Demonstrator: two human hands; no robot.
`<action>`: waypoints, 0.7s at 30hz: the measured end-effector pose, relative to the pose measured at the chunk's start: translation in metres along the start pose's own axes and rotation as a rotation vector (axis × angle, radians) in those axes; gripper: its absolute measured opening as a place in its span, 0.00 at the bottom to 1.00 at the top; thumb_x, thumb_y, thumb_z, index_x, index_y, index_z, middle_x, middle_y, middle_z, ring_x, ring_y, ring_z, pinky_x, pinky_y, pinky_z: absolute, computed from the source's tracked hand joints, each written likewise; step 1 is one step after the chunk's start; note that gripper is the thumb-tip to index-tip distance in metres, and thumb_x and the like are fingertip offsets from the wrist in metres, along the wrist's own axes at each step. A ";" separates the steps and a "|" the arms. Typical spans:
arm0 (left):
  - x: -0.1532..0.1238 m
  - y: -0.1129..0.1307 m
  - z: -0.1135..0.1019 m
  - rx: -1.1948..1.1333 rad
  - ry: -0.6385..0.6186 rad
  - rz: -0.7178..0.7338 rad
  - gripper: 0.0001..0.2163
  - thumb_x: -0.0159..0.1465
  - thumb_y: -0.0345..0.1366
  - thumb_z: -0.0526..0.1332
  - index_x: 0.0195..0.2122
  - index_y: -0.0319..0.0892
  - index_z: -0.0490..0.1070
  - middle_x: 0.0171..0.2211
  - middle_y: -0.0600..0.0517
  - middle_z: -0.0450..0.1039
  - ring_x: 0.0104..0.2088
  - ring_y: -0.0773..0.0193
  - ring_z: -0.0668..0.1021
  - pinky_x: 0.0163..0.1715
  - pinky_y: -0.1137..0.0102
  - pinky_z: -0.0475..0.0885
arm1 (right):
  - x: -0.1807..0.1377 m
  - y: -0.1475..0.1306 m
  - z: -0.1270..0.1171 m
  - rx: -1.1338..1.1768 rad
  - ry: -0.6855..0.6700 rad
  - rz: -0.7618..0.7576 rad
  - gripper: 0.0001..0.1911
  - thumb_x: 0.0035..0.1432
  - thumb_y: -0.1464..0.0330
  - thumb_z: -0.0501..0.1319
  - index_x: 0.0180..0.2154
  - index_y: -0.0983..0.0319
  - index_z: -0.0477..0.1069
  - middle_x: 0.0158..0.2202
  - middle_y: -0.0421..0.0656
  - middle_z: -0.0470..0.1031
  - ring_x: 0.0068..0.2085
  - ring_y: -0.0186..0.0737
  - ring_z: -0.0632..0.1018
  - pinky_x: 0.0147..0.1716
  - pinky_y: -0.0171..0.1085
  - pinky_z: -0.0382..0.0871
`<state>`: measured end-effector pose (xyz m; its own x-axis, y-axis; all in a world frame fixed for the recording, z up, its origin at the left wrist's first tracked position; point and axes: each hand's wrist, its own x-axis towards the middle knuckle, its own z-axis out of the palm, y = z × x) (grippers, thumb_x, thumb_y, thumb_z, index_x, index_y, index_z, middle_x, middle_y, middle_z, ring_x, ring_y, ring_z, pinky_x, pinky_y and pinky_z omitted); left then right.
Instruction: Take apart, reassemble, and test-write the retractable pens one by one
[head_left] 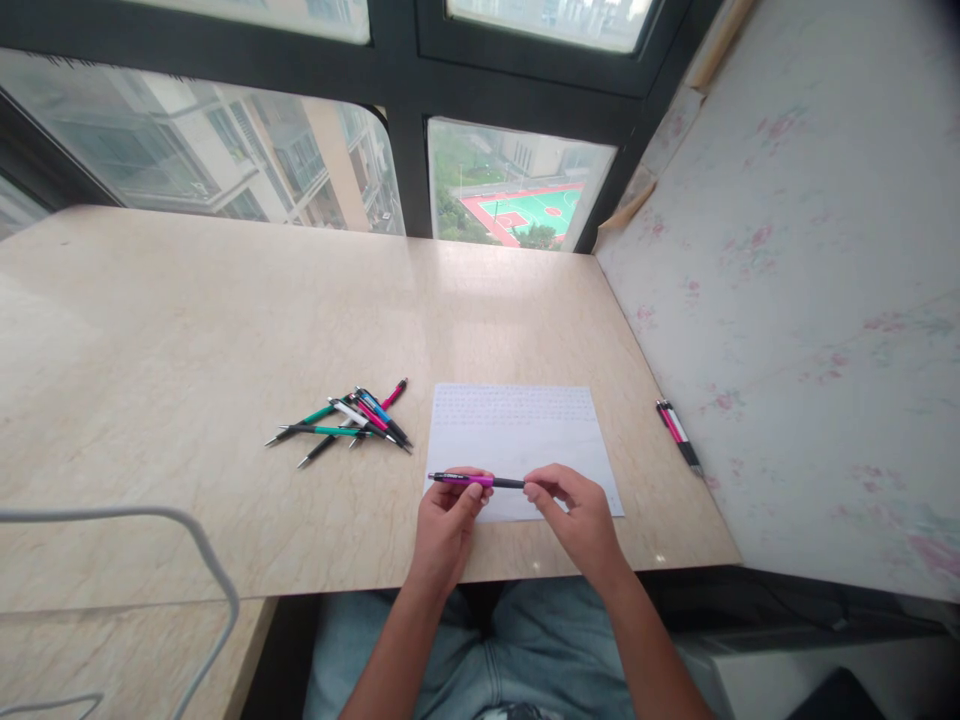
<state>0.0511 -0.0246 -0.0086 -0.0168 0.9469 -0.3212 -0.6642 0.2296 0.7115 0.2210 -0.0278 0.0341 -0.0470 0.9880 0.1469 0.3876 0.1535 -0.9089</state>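
Observation:
A purple ballpoint pen (pixel 480 481) with a black grip lies level between my two hands, above the near part of a white sheet of paper (pixel 517 440). My left hand (pixel 451 510) pinches its purple barrel between thumb and fingers. At the other end, the thumb and fingertips of my right hand (pixel 574 505) close around the tip, which they hide. Rows of small handwriting fill the top of the sheet. Left of the paper, a loose pile of several click pens (pixel 364 415) in green, white, blue and pink lies crossed on the tabletop.
Two more pens (pixel 679 437), pink and white, lie side by side against the flowered wall (pixel 810 300) at right. A grey cable (pixel 202 545) bends across the lower left. Dark-framed windows (pixel 409 120) border the marble-patterned table (pixel 225 320) at the back.

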 end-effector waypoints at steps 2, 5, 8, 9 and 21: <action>0.000 -0.001 -0.001 0.007 0.000 0.012 0.08 0.55 0.32 0.70 0.36 0.40 0.78 0.33 0.50 0.79 0.32 0.69 0.77 0.38 0.73 0.72 | -0.001 0.001 0.000 0.021 0.021 -0.015 0.04 0.61 0.69 0.61 0.36 0.59 0.75 0.33 0.42 0.77 0.35 0.39 0.77 0.34 0.36 0.72; 0.000 -0.002 -0.002 0.020 -0.004 0.020 0.07 0.55 0.32 0.70 0.36 0.40 0.78 0.32 0.50 0.79 0.31 0.69 0.77 0.36 0.74 0.71 | 0.000 0.000 0.000 0.008 0.072 -0.111 0.05 0.61 0.72 0.60 0.34 0.59 0.75 0.35 0.43 0.77 0.39 0.40 0.77 0.40 0.39 0.72; 0.000 -0.003 -0.003 0.014 0.002 0.008 0.07 0.55 0.32 0.70 0.35 0.40 0.78 0.32 0.50 0.79 0.31 0.69 0.77 0.36 0.73 0.72 | 0.000 -0.002 0.000 -0.027 0.079 -0.161 0.06 0.61 0.73 0.60 0.37 0.59 0.74 0.36 0.43 0.77 0.38 0.39 0.77 0.40 0.39 0.71; 0.000 -0.002 -0.003 0.011 0.007 0.005 0.07 0.55 0.32 0.70 0.35 0.40 0.78 0.32 0.50 0.79 0.30 0.69 0.77 0.36 0.73 0.72 | 0.000 -0.002 0.000 -0.035 0.070 -0.160 0.06 0.60 0.73 0.61 0.38 0.59 0.74 0.37 0.43 0.77 0.37 0.39 0.77 0.39 0.38 0.71; -0.001 0.000 0.001 0.087 -0.049 0.016 0.07 0.54 0.32 0.70 0.35 0.40 0.78 0.32 0.49 0.79 0.32 0.68 0.76 0.37 0.71 0.71 | 0.000 0.000 -0.001 0.028 -0.086 0.124 0.20 0.69 0.60 0.49 0.30 0.62 0.72 0.26 0.41 0.73 0.28 0.36 0.73 0.28 0.34 0.66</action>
<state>0.0519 -0.0252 -0.0073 0.0108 0.9601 -0.2796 -0.5967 0.2306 0.7686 0.2222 -0.0282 0.0349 -0.0795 0.9968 -0.0002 0.3695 0.0293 -0.9288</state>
